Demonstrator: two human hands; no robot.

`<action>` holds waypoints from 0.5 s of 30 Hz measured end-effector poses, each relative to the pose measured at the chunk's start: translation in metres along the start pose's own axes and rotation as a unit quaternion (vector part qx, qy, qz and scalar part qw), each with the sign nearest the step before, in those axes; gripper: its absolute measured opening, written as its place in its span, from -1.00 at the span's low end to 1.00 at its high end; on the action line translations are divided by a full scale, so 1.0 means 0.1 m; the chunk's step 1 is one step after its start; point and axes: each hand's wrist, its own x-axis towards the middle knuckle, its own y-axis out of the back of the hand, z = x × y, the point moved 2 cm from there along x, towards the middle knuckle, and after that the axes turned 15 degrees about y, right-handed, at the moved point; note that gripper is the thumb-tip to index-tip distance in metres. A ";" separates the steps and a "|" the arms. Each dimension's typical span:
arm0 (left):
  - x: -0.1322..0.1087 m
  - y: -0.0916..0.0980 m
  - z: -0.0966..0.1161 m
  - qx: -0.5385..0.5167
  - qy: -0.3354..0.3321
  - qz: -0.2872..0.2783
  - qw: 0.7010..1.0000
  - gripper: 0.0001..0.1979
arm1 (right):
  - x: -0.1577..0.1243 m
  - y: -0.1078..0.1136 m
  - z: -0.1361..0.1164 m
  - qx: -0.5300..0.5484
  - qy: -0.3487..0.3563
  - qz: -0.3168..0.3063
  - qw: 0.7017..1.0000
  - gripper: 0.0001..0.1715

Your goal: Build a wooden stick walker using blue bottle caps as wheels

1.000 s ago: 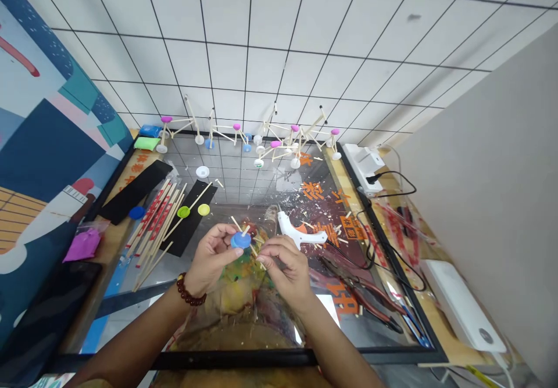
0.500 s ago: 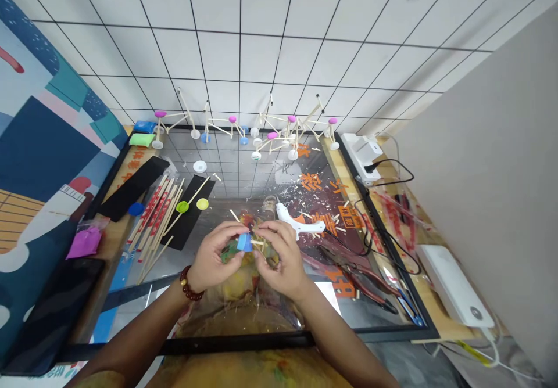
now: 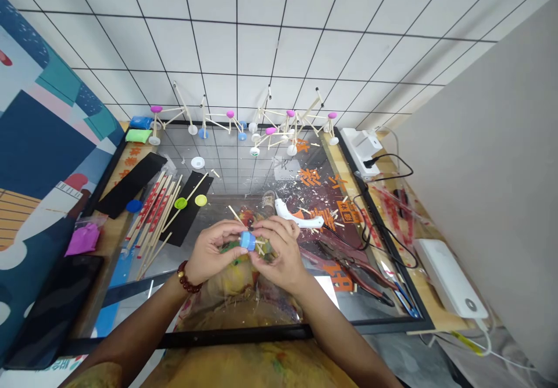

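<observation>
Over the middle of the glass-topped table my left hand [image 3: 215, 247] pinches a small blue bottle cap [image 3: 247, 240] with thin wooden sticks fixed to it. My right hand [image 3: 279, 245] is closed just right of the cap, its fingertips on the sticks that jut from it. One stick [image 3: 236, 215] angles up and left from behind my left fingers. A beaded bracelet [image 3: 186, 280] circles my left wrist.
A white glue gun [image 3: 296, 216] lies just beyond my right hand, red-handled pliers [image 3: 355, 275] to its right. Bundled sticks [image 3: 154, 214], black strips and green caps lie left. Several stick-and-cap models [image 3: 270, 126] line the back wall. A power strip [image 3: 364, 147] sits right.
Both hands have drawn close together around the blue cap, and my right fingers have moved in onto its sticks. The camera has tilted slightly, shifting the table upward in view.
</observation>
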 end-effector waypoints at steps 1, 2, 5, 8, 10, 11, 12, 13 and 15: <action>0.00 -0.01 0.00 -0.011 0.008 0.000 1.000 -0.66 | 0.00 0.00 0.00 -0.001 -0.002 0.001 1.000 -0.60; 0.00 -0.02 0.00 -0.019 0.015 -0.001 1.000 -0.66 | 0.00 0.00 -0.01 -0.003 -0.005 0.004 1.000 -0.61; -0.01 -0.04 0.01 -0.042 0.029 -0.011 0.999 -0.67 | 0.00 0.00 -0.01 -0.008 -0.009 0.012 1.000 -0.63; -0.01 -0.05 0.01 -0.057 0.041 -0.017 0.997 -0.64 | 0.00 -0.01 -0.02 -0.009 -0.008 0.018 1.000 -0.61; 0.00 -0.04 0.01 -0.049 0.047 -0.016 0.998 -0.58 | -0.01 0.00 -0.01 -0.009 -0.008 0.018 1.000 -0.58; 0.00 -0.04 0.01 -0.038 0.049 -0.014 0.998 -0.55 | -0.01 0.00 -0.01 -0.009 -0.007 0.016 1.000 -0.57; 0.00 -0.03 0.01 -0.026 0.051 -0.010 0.998 -0.55 | -0.02 0.00 -0.01 -0.009 -0.005 0.012 1.000 -0.58; 0.01 -0.03 0.01 -0.015 0.051 -0.006 0.999 -0.56 | -0.02 -0.01 -0.01 -0.009 -0.002 0.008 1.000 -0.58; 0.01 -0.02 0.02 -0.008 0.046 0.001 0.999 -0.61 | -0.03 -0.01 -0.01 -0.010 0.001 0.000 1.000 -0.55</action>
